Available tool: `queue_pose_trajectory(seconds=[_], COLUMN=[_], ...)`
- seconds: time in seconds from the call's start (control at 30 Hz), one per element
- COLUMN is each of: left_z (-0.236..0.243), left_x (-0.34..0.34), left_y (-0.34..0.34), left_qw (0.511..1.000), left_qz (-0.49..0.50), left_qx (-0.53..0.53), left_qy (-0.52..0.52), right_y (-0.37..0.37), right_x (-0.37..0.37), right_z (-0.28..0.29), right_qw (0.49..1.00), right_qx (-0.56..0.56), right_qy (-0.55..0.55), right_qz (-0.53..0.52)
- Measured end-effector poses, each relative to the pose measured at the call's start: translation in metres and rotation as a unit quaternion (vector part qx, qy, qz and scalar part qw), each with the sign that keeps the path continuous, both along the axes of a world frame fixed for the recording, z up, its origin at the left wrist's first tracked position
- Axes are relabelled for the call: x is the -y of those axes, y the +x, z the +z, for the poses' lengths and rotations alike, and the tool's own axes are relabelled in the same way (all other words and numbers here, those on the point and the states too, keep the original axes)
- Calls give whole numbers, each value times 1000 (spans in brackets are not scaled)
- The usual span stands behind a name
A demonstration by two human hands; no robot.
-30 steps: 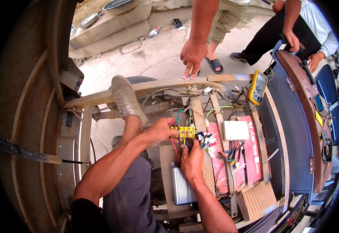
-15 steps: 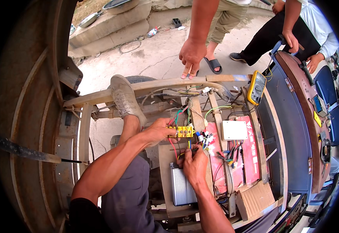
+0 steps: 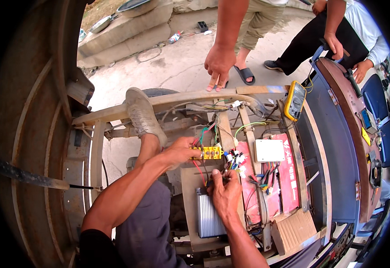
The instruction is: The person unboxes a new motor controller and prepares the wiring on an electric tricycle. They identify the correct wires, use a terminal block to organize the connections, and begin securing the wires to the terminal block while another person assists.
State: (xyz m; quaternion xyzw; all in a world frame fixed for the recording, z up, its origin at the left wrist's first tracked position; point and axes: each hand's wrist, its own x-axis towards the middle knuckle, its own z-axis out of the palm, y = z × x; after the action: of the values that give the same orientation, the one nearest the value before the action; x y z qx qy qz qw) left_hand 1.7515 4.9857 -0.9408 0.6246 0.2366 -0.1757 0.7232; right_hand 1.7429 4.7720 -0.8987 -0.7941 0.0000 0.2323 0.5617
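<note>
My left hand (image 3: pixel 182 152) grips the left end of a yellow terminal block (image 3: pixel 212 153) with metal studs, held above the frame. Red, green and pink wires run by its fingers. Just below and to the right, my right hand (image 3: pixel 226 194) is closed, thumb and fingers together around thin wires whose ends are partly hidden. A bundle of white and blue plug connectors (image 3: pixel 235 158) lies beside its fingertips. Under this hand sits a silver finned controller box (image 3: pixel 210 214), with a red wire (image 3: pixel 199 173) rising from near it to the block.
Red-cased batteries (image 3: pixel 289 172) and a white box (image 3: pixel 268 150) sit among the metal frame bars (image 3: pixel 177 98). A yellow multimeter (image 3: pixel 295 100) leans at the right. Another person's hand (image 3: pixel 220 62) rests on the far bar. A cardboard piece (image 3: pixel 293 230) lies at the near right.
My right hand has shifted slightly down, its thumb and fingers a little farther from the terminal block. My left hand keeps hold of the block, almost unmoved.
</note>
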Motion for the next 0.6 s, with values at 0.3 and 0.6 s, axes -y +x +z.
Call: queue_pose_trajectory(seconds=[0.3,0.6], left_z=[12,8], left_x=[4,5], left_y=[2,-1], left_qw=[1000,999], left_qz=[-10,39], left_qx=[-6,1], left_qy=[17,-7], right_y=[3,6], right_x=[8,5], right_z=[-21,-26], right_qw=[960,885], right_qx=[277,373], right_qy=[-34,-223], right_qz=[30,169])
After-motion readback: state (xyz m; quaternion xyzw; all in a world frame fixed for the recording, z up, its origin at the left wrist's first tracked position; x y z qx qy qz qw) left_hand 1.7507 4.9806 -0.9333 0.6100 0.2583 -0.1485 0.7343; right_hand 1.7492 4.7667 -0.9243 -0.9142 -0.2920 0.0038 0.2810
